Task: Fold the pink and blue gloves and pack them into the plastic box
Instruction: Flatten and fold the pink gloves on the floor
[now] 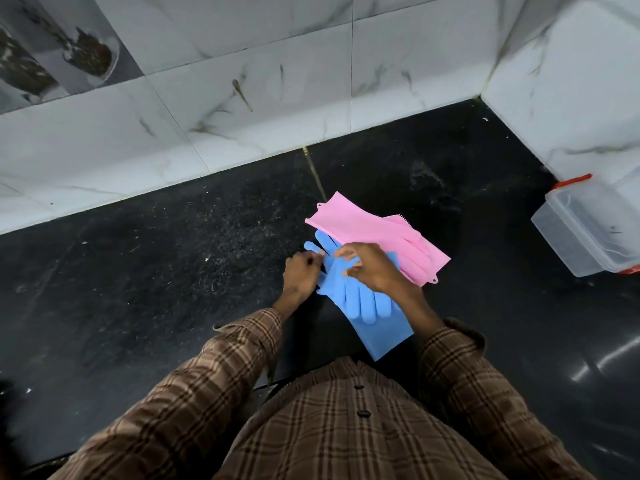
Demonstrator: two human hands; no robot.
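A black stone surface (173,271) with pale speckles fills the middle of the frame, and a thin seam (315,176) runs across it from the wall toward the centre. Along the top stands a wall of white marble-look tiles (277,81) with grey veins, which turns a corner at the upper right (571,81). In the upper left corner one tile (52,39) bears a dark printed pattern. Across the bottom of the frame lies a brown plaid shirt (329,427) with dark buttons (363,414).
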